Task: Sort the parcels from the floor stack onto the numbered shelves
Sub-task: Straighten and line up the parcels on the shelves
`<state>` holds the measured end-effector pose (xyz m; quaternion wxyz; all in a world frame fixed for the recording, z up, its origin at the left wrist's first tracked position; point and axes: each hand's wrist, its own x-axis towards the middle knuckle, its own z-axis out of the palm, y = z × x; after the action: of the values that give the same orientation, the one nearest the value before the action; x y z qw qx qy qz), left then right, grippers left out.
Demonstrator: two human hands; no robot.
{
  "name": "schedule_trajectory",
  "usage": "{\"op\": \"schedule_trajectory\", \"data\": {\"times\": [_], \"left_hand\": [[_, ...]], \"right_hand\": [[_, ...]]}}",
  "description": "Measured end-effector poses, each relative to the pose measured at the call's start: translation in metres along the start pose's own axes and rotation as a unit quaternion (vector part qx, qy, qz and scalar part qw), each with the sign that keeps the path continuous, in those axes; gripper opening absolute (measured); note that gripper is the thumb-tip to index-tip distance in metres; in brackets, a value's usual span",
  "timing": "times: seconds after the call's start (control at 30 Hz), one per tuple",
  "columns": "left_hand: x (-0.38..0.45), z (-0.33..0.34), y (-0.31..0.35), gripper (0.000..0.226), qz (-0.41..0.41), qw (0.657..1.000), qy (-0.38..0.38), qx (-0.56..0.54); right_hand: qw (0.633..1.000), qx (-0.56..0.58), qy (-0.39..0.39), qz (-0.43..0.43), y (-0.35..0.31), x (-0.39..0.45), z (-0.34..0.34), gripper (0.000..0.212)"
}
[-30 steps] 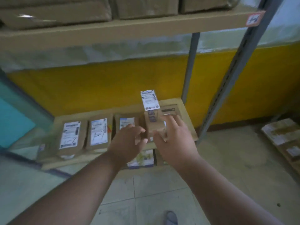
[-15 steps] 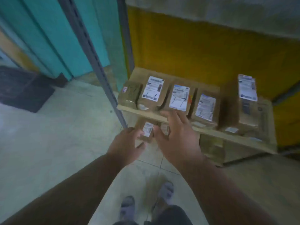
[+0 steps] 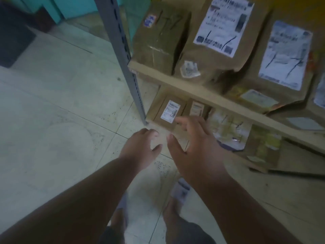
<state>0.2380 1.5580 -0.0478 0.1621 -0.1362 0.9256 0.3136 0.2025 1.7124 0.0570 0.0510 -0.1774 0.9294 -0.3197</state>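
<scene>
My right hand point(image 3: 192, 148) is spread wide, fingers apart and reaching forward, holding nothing; its fingertips hover just in front of a small brown cardboard parcel with a white label point(image 3: 169, 112) that sits under the lowest shelf, at floor level. My left hand point(image 3: 140, 148) hangs beside it with fingers loosely curled, also empty, over the pale tiled floor point(image 3: 58, 106). Next to the small parcel stands a second small brown box point(image 3: 197, 108), then a crumpled clear plastic packet point(image 3: 228, 131). Above them runs the tan wooden shelf board point(image 3: 202, 92), fixed to a grey slotted metal upright point(image 3: 121, 43). On that board lie larger brown paper-wrapped parcels point(image 3: 219, 41), side by side, with blurred white shipping labels.
</scene>
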Motion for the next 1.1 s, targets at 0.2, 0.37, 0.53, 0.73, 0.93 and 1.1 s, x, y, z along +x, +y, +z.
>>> {"op": "schedule_trajectory", "data": {"times": [0.2,0.37,0.53,0.73,0.93,1.1], "left_hand": [[0.078,0.086,-0.077,0.043,-0.007,1.000,0.007,-0.008],[0.140,0.137,-0.113,0.043,0.026,0.999,0.015,-0.010],[0.197,0.175,-0.143,0.037,0.058,0.998,0.035,0.018],[0.247,0.200,-0.152,0.036,0.189,0.967,0.074,0.157],[0.252,0.209,-0.153,0.043,0.160,0.975,0.049,0.149],[0.254,0.210,-0.154,0.041,0.160,0.969,0.067,0.175]], "right_hand": [[0.998,-0.034,-0.043,0.041,0.085,0.031,0.122,0.042],[0.998,-0.053,-0.023,0.036,0.150,0.078,0.185,0.038],[0.996,-0.080,-0.018,0.041,0.218,0.128,0.229,0.035],[0.988,-0.119,-0.048,0.088,0.284,0.174,0.261,0.021],[0.979,-0.148,-0.112,0.080,0.306,0.206,0.265,0.030],[0.968,-0.203,-0.130,0.069,0.328,0.233,0.278,0.026]]}}
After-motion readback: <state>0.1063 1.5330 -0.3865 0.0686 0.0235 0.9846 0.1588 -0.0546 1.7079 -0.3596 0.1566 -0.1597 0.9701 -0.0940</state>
